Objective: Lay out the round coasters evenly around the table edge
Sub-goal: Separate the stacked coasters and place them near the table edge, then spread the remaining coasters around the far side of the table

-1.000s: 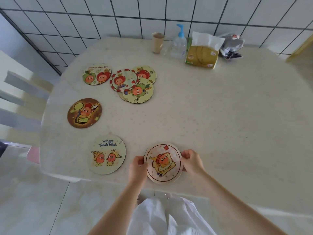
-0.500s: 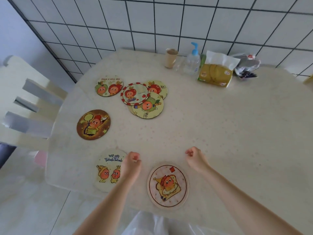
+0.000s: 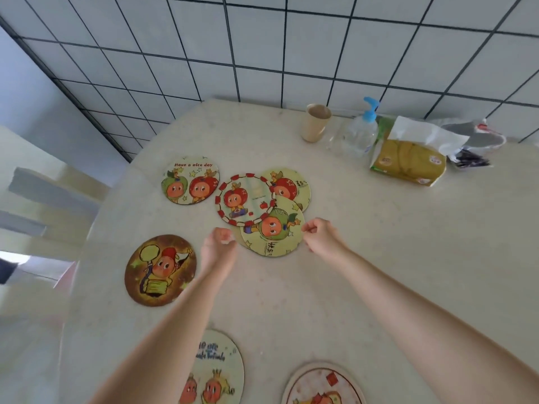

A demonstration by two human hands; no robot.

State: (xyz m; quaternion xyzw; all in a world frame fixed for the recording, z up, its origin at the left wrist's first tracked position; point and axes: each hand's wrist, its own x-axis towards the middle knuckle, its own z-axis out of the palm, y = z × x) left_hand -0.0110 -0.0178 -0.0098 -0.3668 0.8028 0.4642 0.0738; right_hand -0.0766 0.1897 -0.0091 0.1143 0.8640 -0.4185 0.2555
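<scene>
Three overlapping round coasters form a pile mid-table: a red-bordered one [image 3: 243, 196], a yellow one [image 3: 293, 185] behind it, and a green-apple one [image 3: 272, 230] nearest me. My left hand [image 3: 218, 246] is at the green-apple coaster's left edge with its fingers curled and empty. At the coaster's right edge, my right hand [image 3: 319, 233] has its fingertips pinched together; the coaster lies flat. Along the left edge lie the "Have a nice day" coaster [image 3: 190, 179] and a brown coaster [image 3: 160, 269]. Near me lie a cream coaster [image 3: 221, 371], partly under my left arm, and a white coaster [image 3: 320, 386].
At the back of the cream table [image 3: 379, 258], against the tiled wall, stand a beige cup [image 3: 315, 122], a pump bottle [image 3: 360, 132], a yellow tissue pack [image 3: 408, 158] and a crumpled bag [image 3: 472, 141]. A white chair [image 3: 43, 205] stands at the left.
Both hands let go of the white coaster at the near edge and reached forward to either side of the green-apple coaster. The view has tilted up and forward.
</scene>
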